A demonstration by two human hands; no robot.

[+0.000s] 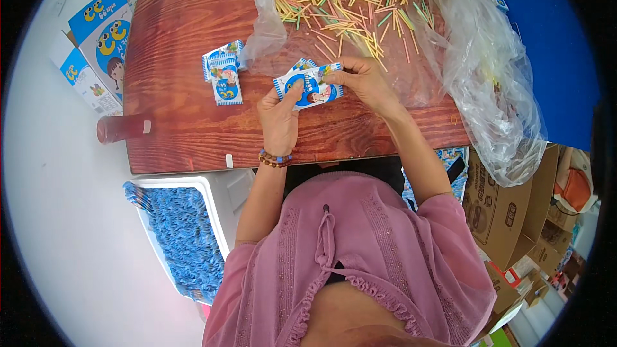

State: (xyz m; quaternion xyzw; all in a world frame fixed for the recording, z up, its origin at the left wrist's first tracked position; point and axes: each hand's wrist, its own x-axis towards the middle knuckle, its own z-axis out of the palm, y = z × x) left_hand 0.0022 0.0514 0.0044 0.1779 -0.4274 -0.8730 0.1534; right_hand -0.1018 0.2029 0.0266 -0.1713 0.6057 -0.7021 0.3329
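Head view: a reddish cup (pixel 123 128) sits by the left edge of a red-brown wooden table (pixel 186 19); near the table's front left corner, a white tub (pixel 209 193) holds many blue packets (pixel 183 238). Further right, some loose packets (pixel 225 77) lie overlapping on the wood. Next, the left hand (pixel 279 119) pinches a small blue-and-white packet (pixel 315 93) between thumb and fingers, above the table; the right hand (pixel 367 87) pinches its upper right corner. The packet looks light, soft and rather slippery (its contents may be fragile), so its crimped ends seem the safest hold. Beyond the hands lie coloured sticks (pixel 373 13), and crumpled clear plastic (pixel 488 64) crowds the table's right side. Sideways room seems better toward the left, with the front edge close to the forearms.
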